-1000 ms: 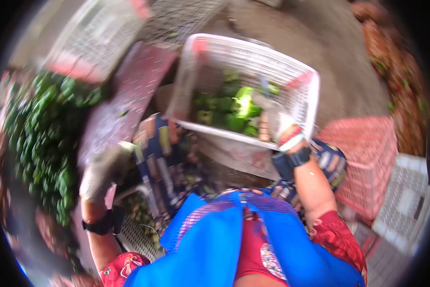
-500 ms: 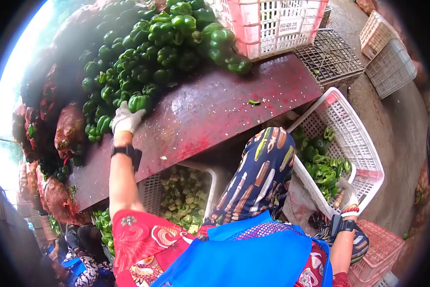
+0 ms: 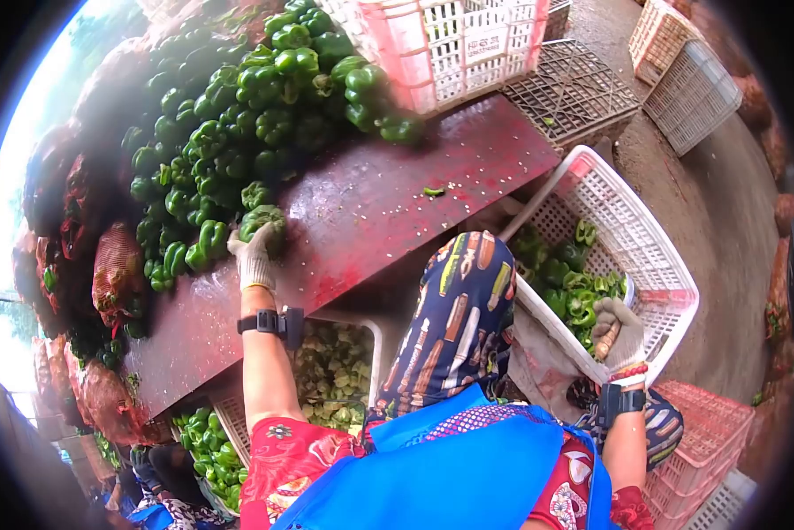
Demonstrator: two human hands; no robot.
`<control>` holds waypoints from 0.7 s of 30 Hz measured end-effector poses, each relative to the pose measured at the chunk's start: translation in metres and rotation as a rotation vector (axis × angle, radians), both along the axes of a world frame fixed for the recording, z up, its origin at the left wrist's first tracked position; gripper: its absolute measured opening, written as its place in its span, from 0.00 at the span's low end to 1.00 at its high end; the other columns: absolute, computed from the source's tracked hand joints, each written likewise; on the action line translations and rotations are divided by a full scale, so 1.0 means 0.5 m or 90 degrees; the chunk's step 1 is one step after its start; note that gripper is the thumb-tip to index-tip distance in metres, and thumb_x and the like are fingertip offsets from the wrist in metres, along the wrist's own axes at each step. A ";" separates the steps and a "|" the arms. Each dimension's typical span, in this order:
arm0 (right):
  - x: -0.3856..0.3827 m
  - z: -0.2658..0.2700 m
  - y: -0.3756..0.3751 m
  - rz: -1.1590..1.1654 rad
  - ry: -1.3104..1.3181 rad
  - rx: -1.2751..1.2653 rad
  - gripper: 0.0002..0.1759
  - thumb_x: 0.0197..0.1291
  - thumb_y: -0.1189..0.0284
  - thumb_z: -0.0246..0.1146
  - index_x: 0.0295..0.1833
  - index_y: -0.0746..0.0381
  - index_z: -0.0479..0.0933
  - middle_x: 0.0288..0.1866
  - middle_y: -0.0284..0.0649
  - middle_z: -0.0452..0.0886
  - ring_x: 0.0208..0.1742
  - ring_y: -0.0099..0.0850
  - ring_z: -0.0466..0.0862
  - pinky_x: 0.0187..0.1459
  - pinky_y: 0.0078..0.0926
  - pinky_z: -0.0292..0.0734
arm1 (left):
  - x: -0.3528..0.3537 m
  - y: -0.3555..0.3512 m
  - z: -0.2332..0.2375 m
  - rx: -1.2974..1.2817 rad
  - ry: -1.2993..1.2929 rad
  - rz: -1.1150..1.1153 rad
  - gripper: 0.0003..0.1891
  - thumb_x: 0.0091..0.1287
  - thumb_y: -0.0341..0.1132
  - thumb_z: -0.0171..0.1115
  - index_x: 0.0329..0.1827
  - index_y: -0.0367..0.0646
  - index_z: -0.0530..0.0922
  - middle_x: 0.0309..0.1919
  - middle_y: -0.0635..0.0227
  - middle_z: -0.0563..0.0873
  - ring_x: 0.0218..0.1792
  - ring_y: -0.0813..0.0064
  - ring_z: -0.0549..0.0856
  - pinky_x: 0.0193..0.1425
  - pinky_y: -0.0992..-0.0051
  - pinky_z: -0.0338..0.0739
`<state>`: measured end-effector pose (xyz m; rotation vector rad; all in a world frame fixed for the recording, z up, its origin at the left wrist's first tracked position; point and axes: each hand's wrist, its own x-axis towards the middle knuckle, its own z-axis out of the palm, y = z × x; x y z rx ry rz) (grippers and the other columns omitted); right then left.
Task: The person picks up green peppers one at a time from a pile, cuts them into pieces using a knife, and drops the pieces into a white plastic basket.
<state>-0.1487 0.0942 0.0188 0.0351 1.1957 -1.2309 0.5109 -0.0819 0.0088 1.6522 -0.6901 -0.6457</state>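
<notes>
My left hand (image 3: 253, 256), in a white knit glove, is closed round a green bell pepper (image 3: 264, 228) at the near edge of a big heap of bell peppers (image 3: 238, 115). Beneath it lies the dark red tabletop (image 3: 370, 199). My right hand (image 3: 625, 334), gloved too, has its fingers wrapped round a tool with a wooden handle (image 3: 605, 341); its working end is mostly hidden. That hand is over the near side of a white plastic crate (image 3: 657, 256), beside cut green peppers (image 3: 581, 305) inside it.
A pink and white crate (image 3: 467, 53) stands on the table's far right end. Below the table, a bin holds pale green pepper cores (image 3: 330, 362). Red crates (image 3: 702, 433) are stacked at my right. Mesh sacks (image 3: 118, 274) lean at the left. More crates (image 3: 693, 97) stand on the floor.
My left hand has drawn the bell pepper slightly away from the heap and turned it. My right hand has lifted, bringing the tool's handle more into sight. The whole view has shifted a little.
</notes>
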 end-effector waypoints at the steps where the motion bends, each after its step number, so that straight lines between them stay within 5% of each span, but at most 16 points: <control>1: -0.022 -0.017 0.004 0.034 -0.067 -0.015 0.10 0.76 0.70 0.63 0.50 0.67 0.78 0.42 0.39 0.83 0.28 0.18 0.79 0.30 0.14 0.80 | -0.058 0.023 0.034 -0.015 0.092 -0.037 0.35 0.58 0.29 0.78 0.70 0.42 0.73 0.54 0.64 0.86 0.48 0.68 0.88 0.56 0.68 0.84; 3: -0.014 -0.015 0.001 -0.089 -0.114 -0.126 0.10 0.77 0.70 0.63 0.52 0.68 0.79 0.49 0.43 0.84 0.36 0.20 0.83 0.36 0.17 0.82 | -0.095 0.036 0.060 0.011 0.093 -0.187 0.28 0.60 0.30 0.76 0.65 0.42 0.78 0.54 0.64 0.88 0.50 0.67 0.88 0.59 0.67 0.84; 5: -0.013 0.003 0.007 -0.125 -0.238 -0.247 0.16 0.80 0.65 0.59 0.64 0.62 0.79 0.58 0.47 0.83 0.44 0.23 0.85 0.40 0.21 0.85 | -0.102 0.030 0.072 0.114 0.267 -0.228 0.25 0.63 0.32 0.74 0.64 0.43 0.81 0.55 0.63 0.89 0.53 0.65 0.88 0.61 0.64 0.84; 7: 0.045 0.092 -0.001 -0.215 -0.146 -0.148 0.18 0.81 0.63 0.59 0.70 0.53 0.77 0.59 0.44 0.82 0.42 0.22 0.84 0.35 0.22 0.83 | -0.147 0.009 0.080 0.134 0.401 -0.298 0.23 0.64 0.33 0.72 0.64 0.45 0.82 0.56 0.63 0.89 0.56 0.63 0.88 0.62 0.60 0.84; 9: 0.070 0.121 0.009 -0.133 -0.120 -0.195 0.19 0.79 0.58 0.61 0.68 0.51 0.79 0.43 0.38 0.85 0.28 0.18 0.81 0.27 0.17 0.79 | -0.260 0.000 0.126 0.067 0.504 -0.394 0.24 0.66 0.35 0.70 0.67 0.47 0.81 0.59 0.62 0.89 0.59 0.61 0.87 0.63 0.55 0.84; 10: 0.079 0.132 0.018 -0.041 -0.060 -0.158 0.22 0.76 0.54 0.63 0.70 0.50 0.79 0.33 0.31 0.81 0.20 0.15 0.73 0.20 0.15 0.70 | -0.334 0.004 0.177 0.045 0.505 -0.434 0.26 0.66 0.34 0.71 0.69 0.48 0.80 0.61 0.60 0.87 0.60 0.59 0.87 0.65 0.50 0.84; 12: 0.088 0.160 0.023 0.086 0.114 -0.099 0.25 0.75 0.60 0.62 0.73 0.54 0.74 0.33 0.31 0.79 0.19 0.16 0.70 0.17 0.17 0.64 | -0.444 -0.004 0.215 0.023 0.557 -0.564 0.28 0.69 0.32 0.67 0.74 0.45 0.75 0.65 0.57 0.85 0.62 0.57 0.86 0.68 0.51 0.83; 15: 0.105 0.124 0.017 0.123 0.395 -0.176 0.31 0.70 0.69 0.67 0.76 0.66 0.71 0.32 0.29 0.78 0.21 0.18 0.75 0.20 0.19 0.68 | -0.625 0.027 0.272 0.077 0.590 -0.691 0.27 0.73 0.32 0.63 0.75 0.41 0.71 0.64 0.56 0.84 0.60 0.59 0.86 0.67 0.59 0.83; 17: 0.109 0.121 0.007 0.129 0.878 -0.336 0.35 0.66 0.71 0.70 0.77 0.67 0.70 0.33 0.36 0.82 0.28 0.28 0.83 0.33 0.31 0.80 | -0.726 0.043 0.265 0.144 0.539 -0.756 0.27 0.73 0.33 0.64 0.75 0.40 0.71 0.64 0.57 0.84 0.60 0.63 0.86 0.64 0.62 0.84; 21: 0.124 0.134 0.013 0.142 0.926 -0.216 0.43 0.65 0.72 0.67 0.83 0.67 0.59 0.39 0.53 0.86 0.38 0.51 0.89 0.43 0.48 0.83 | -0.876 0.102 0.236 0.237 0.482 -0.824 0.25 0.70 0.31 0.67 0.71 0.38 0.75 0.59 0.61 0.86 0.55 0.66 0.88 0.61 0.67 0.83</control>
